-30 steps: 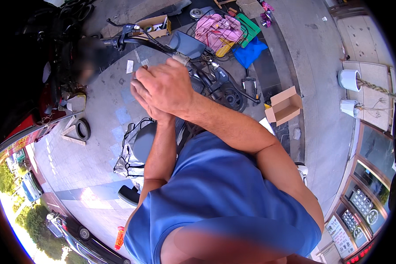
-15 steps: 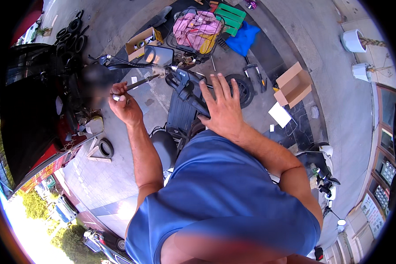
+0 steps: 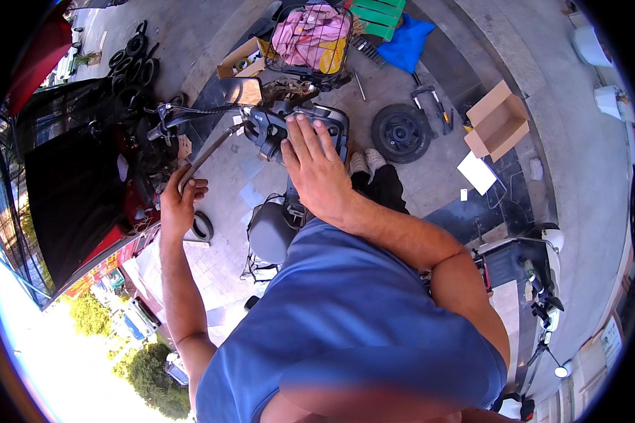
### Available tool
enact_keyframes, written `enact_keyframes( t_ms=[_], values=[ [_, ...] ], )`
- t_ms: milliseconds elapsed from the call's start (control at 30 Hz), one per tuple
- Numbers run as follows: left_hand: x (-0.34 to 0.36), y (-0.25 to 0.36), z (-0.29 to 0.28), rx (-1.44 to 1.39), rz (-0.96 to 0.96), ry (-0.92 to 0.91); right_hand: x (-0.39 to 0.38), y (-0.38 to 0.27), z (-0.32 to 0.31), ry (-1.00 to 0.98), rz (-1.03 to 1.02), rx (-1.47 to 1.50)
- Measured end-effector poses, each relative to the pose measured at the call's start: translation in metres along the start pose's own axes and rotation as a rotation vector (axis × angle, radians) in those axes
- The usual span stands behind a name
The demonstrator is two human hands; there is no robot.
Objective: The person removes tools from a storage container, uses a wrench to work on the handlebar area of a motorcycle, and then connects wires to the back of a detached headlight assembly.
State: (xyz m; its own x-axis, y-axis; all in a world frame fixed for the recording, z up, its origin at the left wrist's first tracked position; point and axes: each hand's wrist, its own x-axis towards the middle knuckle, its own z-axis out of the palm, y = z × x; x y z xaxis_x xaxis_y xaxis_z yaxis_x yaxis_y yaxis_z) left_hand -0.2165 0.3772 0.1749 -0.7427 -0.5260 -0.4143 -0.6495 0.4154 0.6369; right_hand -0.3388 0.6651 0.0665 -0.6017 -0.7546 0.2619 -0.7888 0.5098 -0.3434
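Note:
In my left hand [image 3: 178, 201], the fingers curl round a long metal wrench-like bar [image 3: 208, 152]. Its far end meets the stem beside the handlebar [image 3: 197, 111] of a scooter; how it engages there is too small to tell. My right hand [image 3: 319, 169] is open, its fingers stretched out over the scooter's dark plastic front panel [image 3: 264, 130]. Whether the palm presses on it cannot be made out. The scooter's grey seat [image 3: 271, 234] lies close to my body, partly hidden by my blue shirt. A mirror [image 3: 243, 92] stands beyond the bar's tip.
A wire basket with pink cloth [image 3: 307, 32] is ahead, beside a box of small items [image 3: 243, 60]. To the right lie a loose wheel [image 3: 401, 134], a tool [image 3: 434, 106] and an open cardboard box [image 3: 497, 121]. Tyres [image 3: 128, 67] and a red vehicle [image 3: 130, 194] stand left.
My left hand has moved left and nearer, with the bar slanting more steeply. My right hand has shifted left over the scooter's front. The view has shifted, now showing dark trousers and shoes.

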Motion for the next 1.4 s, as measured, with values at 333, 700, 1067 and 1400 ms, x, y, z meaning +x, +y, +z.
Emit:
enact_keyframes(
  t_ms=[333,700,1067,1400],
  values=[
    [0.001,-0.003,0.009,0.352,0.212,0.468,0.003,0.002,-0.003,-0.010,-0.035,0.041],
    [0.026,0.010,-0.003,0.207,0.261,0.564,0.014,0.001,-0.018,-0.167,-0.088,0.045],
    [0.051,-0.003,-0.047,0.088,0.645,0.134,0.016,0.004,-0.015,-0.241,0.023,0.137],
    [0.184,-0.020,-0.094,-0.221,1.202,-0.605,0.060,-0.075,0.019,-0.098,0.651,-0.287]
  ],
)
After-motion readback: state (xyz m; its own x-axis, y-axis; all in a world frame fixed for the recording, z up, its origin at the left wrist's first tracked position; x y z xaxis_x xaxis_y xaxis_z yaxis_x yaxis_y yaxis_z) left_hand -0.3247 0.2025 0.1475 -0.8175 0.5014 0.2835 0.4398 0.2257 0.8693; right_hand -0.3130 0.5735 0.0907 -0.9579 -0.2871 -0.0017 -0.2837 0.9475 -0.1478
